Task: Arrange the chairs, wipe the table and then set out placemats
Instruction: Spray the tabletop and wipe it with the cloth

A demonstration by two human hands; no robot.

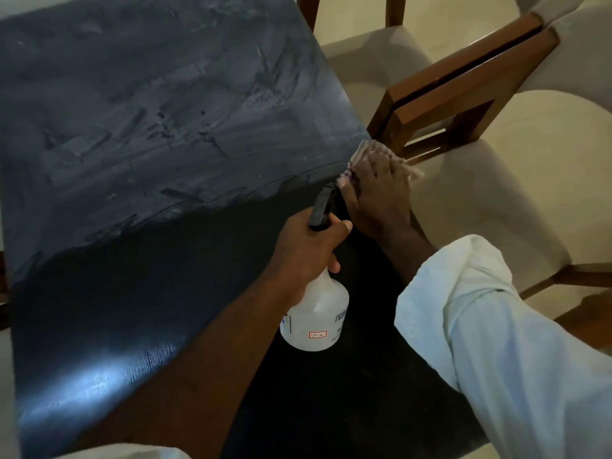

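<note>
The wiping step is in hand. The right hand (374, 190) lies flat on a pale cloth (363, 150) at the right edge of the dark worktop (132, 160), its grip wide with the fingers spread and pressing. The left hand (308, 246) has its grip closed round the neck of a spray bottle (318, 313) held just above the surface. Grey smears cover the far part, while the near band looks dark and clean, so roughly half seems done. Two chairs (463, 77) stand just beside that edge. Next, the cloth likely needs sweeping across the smeared area, perhaps after another spray. No placemats are in view.
</note>
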